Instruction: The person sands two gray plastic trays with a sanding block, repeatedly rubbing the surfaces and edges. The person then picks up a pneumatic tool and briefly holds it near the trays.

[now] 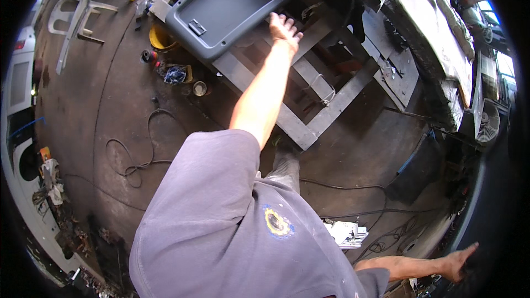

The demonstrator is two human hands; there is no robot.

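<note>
My left arm stretches forward over a metal frame [337,105] of flat grey beams. At its end my left hand [285,32] is open, fingers apart, beside the near right rim of a dark grey moulded panel [232,0]. Whether the fingertips touch that rim I cannot tell. The panel has a raised border, a recessed middle and a small rectangular latch [197,27] in one corner; it lies across the frame. Out to the lower right, my right hand [457,264] reaches with fingers stretched against or just in front of a large dark surface [491,209]. Nothing shows in either hand.
A yellow bucket [161,37], several cans and a plastic chair [80,19] stand on the left. Cables [132,168] loop over the floor. White papers [346,234] lie beside me. A covered bulky object [430,27] and a fan [488,122] are at right.
</note>
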